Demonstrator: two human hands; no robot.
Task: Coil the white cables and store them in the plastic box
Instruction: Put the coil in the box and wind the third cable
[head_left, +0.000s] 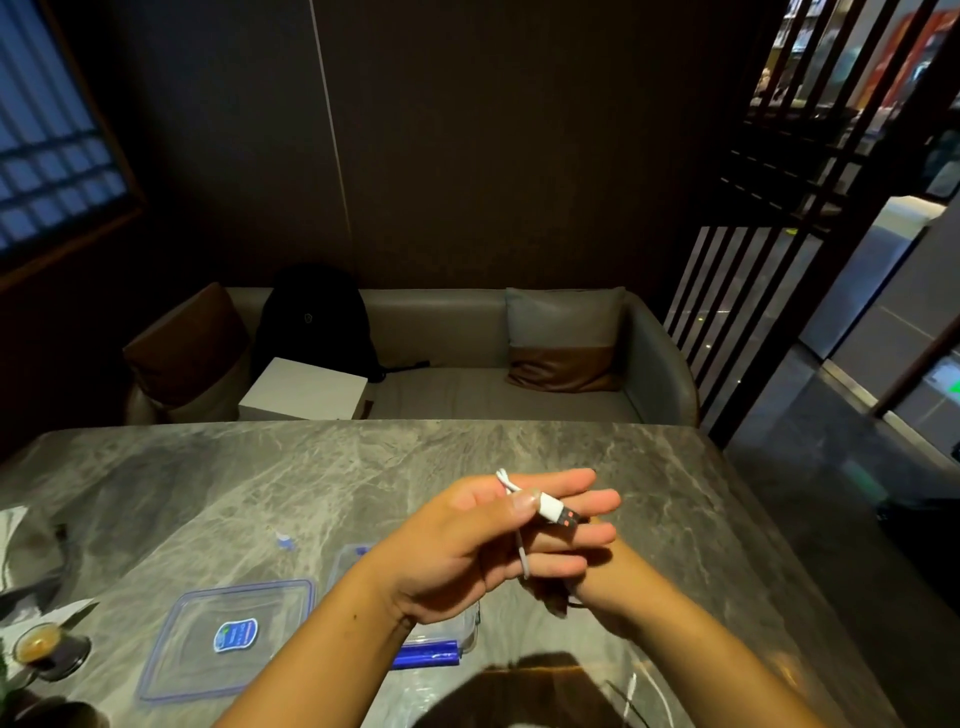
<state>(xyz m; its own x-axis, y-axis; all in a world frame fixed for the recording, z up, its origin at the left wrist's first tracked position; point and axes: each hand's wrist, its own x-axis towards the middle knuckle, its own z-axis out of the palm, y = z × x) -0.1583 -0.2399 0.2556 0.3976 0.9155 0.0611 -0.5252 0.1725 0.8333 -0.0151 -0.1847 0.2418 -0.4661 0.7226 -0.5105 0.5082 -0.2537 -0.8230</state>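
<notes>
My left hand (467, 540) is raised over the marble table, its thumb pinning a white cable (522, 551) by its white USB plug with a red and black tip. The cable loops around the outstretched fingers. My right hand (587, 577) sits just behind and under the left, fingers closed on the cable's lower part. The clear plastic box (462, 631) with blue clips stands under my left forearm, mostly hidden. Its clear lid (208, 639) with a blue label lies flat to the left. Another white cable (631, 691) lies near the front edge at the right.
The marble table (311, 483) carries a small glass of dark drink (39, 642) and papers at the left edge. Behind the table stands a grey sofa with a black backpack (311, 317), a white box (304, 389) and cushions. Dark hair shows at the bottom centre.
</notes>
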